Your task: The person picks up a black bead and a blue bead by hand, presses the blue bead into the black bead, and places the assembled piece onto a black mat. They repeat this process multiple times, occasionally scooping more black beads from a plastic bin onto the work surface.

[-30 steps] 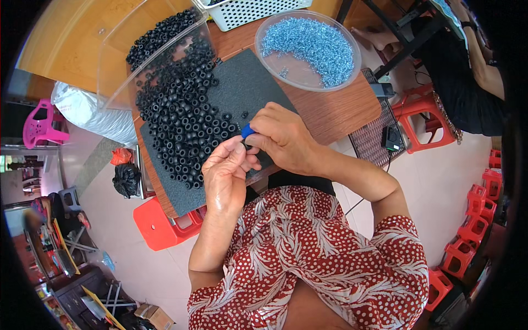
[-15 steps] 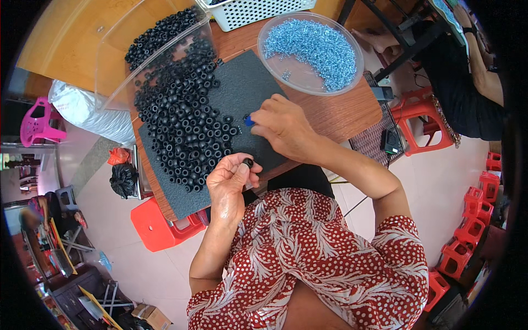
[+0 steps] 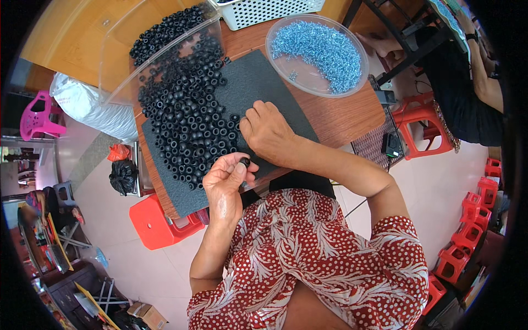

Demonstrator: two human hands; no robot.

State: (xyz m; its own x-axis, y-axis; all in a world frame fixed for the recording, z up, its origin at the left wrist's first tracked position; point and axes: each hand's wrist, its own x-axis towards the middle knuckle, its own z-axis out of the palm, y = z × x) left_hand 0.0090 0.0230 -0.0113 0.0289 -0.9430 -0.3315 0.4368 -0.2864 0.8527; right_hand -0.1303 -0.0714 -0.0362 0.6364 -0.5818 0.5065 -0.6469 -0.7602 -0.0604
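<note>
Black bead (image 3: 245,161), one: pinched in my left hand (image 3: 223,179), near the bead pile (image 3: 187,124); best held lightly, hole uncovered. Right hand (image 3: 268,132): curled over the mat (image 3: 258,77); whether grasping anything, I cannot tell.

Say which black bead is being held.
The black bead pinched in the left hand, raised off the surface; the other visible black beads lie loose, in no grip.
</note>
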